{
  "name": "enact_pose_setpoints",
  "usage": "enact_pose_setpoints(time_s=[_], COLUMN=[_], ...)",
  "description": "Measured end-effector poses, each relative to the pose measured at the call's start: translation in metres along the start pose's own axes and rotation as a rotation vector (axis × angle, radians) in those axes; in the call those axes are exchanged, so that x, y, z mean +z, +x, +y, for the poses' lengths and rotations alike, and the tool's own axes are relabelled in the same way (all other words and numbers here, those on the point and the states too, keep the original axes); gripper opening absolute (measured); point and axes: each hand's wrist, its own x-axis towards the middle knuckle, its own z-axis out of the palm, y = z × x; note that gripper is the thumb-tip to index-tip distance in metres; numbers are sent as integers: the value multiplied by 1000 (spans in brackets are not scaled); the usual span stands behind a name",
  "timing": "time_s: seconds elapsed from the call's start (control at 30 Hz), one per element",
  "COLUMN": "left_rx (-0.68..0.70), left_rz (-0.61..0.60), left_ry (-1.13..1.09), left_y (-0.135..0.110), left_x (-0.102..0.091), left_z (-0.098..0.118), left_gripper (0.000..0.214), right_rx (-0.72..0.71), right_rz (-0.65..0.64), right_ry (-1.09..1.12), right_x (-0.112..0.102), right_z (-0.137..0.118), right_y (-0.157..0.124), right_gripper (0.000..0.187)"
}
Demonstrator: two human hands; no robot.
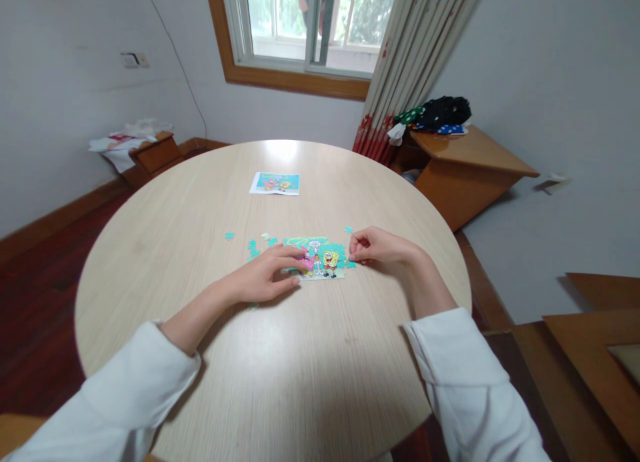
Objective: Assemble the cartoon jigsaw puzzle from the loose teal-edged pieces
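A partly assembled jigsaw puzzle (331,257) with cartoon figures on a turquoise background lies flat on the table. My left hand (270,273) rests over its left part, fingers spread, the fingertips touching the pink figure and the lower edge. At the puzzle's right edge, my right hand (373,246) is closed in a pinch on a small turquoise puzzle piece (351,265), mostly hidden by the fingertips. Loose puzzle pieces (253,249) lie just beyond my left hand. One more loose piece (349,229) sits above my right fingers, and another (229,236) is farther left.
A printed reference picture (278,183) lies farther back on the round wooden table (300,362). Behind the table are a window and a curtain (415,42). A wooden cabinet (465,155) with clothes on top stands at the right, and a low stool with cloths at the left.
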Motion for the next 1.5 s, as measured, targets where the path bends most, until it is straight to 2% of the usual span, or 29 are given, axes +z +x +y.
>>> enact_pose_setpoints(time_s=[0.1, 0.23, 0.33, 0.47, 0.53, 0.63, 0.8, 0.87, 0.97, 1.13, 1.3, 1.4, 1.5], left_rx=[-96, -502, -700, -799, -786, -676, -496, -474, -470, -498, -504, -487, -493], left_rz=[162, 422, 436, 405, 398, 373, 200, 148, 133, 105, 112, 192, 297], left_ry=[-29, 65, 92, 115, 123, 96, 52, 57, 81, 84, -9, -146, -403], left_y=[1, -1, -7, -17, -18, -17, -8, -6, -5, -4, -4, -3, 1], left_x=[-9, -38, -58, -69, -68, -63, -45, -37, -29, -30, -31, -29, -25], left_z=[0, -10, -27, -45, -48, -44, -34, -35, -37, -34, -26, -26, -22], left_gripper=[24, 26, 32, 28, 24, 18, 25, 26, 24, 16, 8, 8, 15], right_rx=[-1, 1, 4, 13, 15, 17, 20, 20, 17, 11, 5, -8, -73], right_rz=[6, -8, 3, 2, 1, -4, -5, -5, -2, 4, -6, 20, 112], right_ry=[38, 25, 4, -19, -23, -23, -16, -19, -29, -26, -30, 3, 80], right_x=[0, -1, -1, -1, -1, -1, 0, 1, 1, 1, 0, 3, 8], right_z=[1, 0, -1, -2, -2, -3, -5, -6, -6, -3, -3, -5, -12], right_y=[0, 0, 0, -1, -1, -1, -2, -3, -3, -2, -2, -4, -6], right_gripper=[32, 31, 32, 34, 34, 35, 33, 33, 31, 32, 33, 32, 30])
